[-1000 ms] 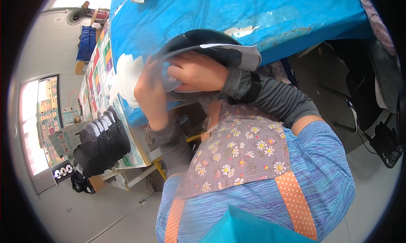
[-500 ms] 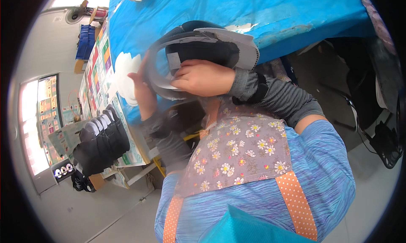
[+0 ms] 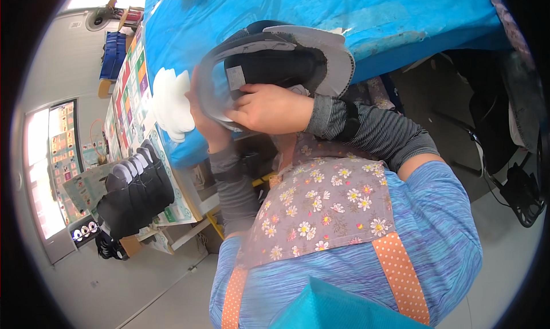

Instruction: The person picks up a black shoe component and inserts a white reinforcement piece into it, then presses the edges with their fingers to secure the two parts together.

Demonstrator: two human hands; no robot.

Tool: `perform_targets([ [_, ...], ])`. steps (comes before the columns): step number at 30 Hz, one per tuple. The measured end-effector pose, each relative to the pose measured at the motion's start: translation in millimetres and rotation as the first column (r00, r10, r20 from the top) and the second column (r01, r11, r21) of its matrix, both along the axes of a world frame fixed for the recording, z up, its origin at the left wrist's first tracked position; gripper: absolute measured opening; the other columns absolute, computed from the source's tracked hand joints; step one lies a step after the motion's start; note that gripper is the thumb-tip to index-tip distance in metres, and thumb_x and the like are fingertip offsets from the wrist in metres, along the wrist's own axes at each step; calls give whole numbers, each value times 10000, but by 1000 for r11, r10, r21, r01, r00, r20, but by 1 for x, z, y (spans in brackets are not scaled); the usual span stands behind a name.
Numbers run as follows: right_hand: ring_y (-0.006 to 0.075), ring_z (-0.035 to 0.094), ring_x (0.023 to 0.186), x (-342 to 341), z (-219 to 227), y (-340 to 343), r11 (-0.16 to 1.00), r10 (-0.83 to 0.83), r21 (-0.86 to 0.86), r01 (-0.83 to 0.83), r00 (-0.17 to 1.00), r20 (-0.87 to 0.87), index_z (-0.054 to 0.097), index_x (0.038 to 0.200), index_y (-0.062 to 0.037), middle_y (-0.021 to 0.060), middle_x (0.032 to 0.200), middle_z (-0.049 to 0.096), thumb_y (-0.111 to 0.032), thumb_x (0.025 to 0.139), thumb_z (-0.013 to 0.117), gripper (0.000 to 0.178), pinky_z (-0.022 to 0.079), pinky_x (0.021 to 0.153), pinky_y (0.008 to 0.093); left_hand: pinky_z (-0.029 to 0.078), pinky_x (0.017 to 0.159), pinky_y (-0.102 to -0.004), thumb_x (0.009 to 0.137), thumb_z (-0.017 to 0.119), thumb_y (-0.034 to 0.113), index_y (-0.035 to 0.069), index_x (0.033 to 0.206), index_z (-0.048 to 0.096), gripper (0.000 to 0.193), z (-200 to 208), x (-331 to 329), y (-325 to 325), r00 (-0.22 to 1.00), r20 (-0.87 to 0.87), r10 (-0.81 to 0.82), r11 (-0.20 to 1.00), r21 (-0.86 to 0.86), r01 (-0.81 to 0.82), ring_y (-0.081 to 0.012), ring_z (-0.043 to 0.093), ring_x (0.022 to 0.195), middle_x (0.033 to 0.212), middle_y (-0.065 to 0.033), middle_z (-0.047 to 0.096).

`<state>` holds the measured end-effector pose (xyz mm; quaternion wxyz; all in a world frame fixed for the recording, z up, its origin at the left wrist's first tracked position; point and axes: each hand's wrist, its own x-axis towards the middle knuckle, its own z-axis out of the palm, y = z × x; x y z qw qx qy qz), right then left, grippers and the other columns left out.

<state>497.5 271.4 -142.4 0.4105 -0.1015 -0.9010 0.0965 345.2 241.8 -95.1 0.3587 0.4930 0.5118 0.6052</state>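
Note:
Over the near edge of the blue-covered table I hold a shoe upper (image 3: 286,66), black inside with a pale grey rim and a white label in it. My left hand (image 3: 207,114) grips its left end; haze blurs that side, and the fingers are partly behind it. Bent over the near rim, my right hand (image 3: 274,106) has its thumb and fingers closed on the edge just below the label. A stack of white insole-shaped pieces (image 3: 171,104) lies left of my left hand.
The blue cover (image 3: 412,19) stretches across the table. Black shoe parts with grey tongues (image 3: 137,185) stand in a row on a side table at left. A black chair (image 3: 521,194) is at right. Blue bins (image 3: 113,55) sit at far left.
My left hand has shifted right and closed in against the shoe upper's left end, its thumb no longer sticking out. The upper has tipped slightly, showing more of its inside.

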Motion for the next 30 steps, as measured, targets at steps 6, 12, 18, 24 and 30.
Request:
perform_targets([
  [6, 290, 701, 802, -6, -1, 1, 1000, 9, -27, -10, 999, -39, 628, 994, -46, 98, 780, 690, -134, 854, 616, 166, 531, 842, 383, 249, 1206, -445, 1107, 220, 448, -35, 1533, 332, 653, 4, 7, 0, 994, 104, 21, 1000, -19, -19, -322, 360, 1453, 1569, -195, 391],
  [12, 289, 697, 844, -5, -4, 5, 994, 36, -95, -45, 996, -86, 636, 1023, -80, 85, 817, 696, -158, 856, 627, 185, 534, 830, 397, 388, 997, -315, 1087, 268, 536, 45, 1510, 441, 671, 9, 16, 1, 988, 110, 110, 994, -38, -106, -169, 524, 1180, 1460, -92, 531],
  [18, 273, 696, 951, -10, -7, -7, 992, -116, -49, 113, 991, -67, 637, 1096, -44, 104, 959, 712, -158, 880, 597, 247, 505, 994, 400, 266, 1198, -440, 1107, 217, 464, -29, 1508, 379, 656, -1, 10, 3, 978, 163, 131, 991, -44, -125, -322, 398, 1425, 1538, -191, 436],
  [24, 296, 689, 1041, -6, -5, 2, 978, 29, -205, -26, 1000, 11, 599, 1186, -14, 142, 1061, 712, -130, 914, 558, 299, 467, 1071, 433, 204, 1221, -442, 1076, 330, 537, -12, 1577, 225, 751, -64, -9, -27, 970, 214, 118, 975, 158, -154, -312, 265, 1498, 1627, -170, 274],
  [30, 329, 686, 1048, 8, 0, 13, 973, 42, -226, -47, 999, -27, 615, 1197, -75, 146, 1083, 717, -67, 907, 562, 295, 484, 1056, 434, 165, 1212, -414, 907, 721, 203, 143, 1641, -7, 1035, -39, -2, -38, 944, -330, 25, 993, 113, 13, -261, 227, 1477, 1667, -102, 116],
])
